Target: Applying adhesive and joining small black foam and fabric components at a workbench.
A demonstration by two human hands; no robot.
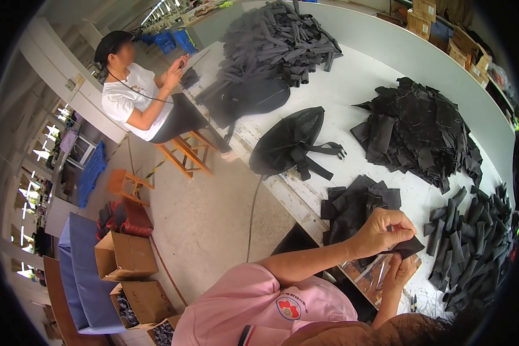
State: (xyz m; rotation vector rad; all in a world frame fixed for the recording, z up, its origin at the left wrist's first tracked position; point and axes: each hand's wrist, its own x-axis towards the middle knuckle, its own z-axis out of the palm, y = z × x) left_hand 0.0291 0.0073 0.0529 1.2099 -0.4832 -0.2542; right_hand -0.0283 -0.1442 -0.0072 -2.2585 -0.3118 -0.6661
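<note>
White worktable [340, 104] spanning the upper right of the frame, loaded with heaps of dark fabric pieces [421, 132]. Right of lower centre, small black piece [408, 248] pinched at its upper edge by the left hand [384, 230], gripped lower down by the right hand [399, 274]. Probably light, soft and bendable, hardly fragile (impossible to tell how slippery); best taken by its edges. At lower left, open cardboard box [134, 255], too shadowed inside to read; just below, second box [153, 303] with greyish pieces [125, 308].
</note>
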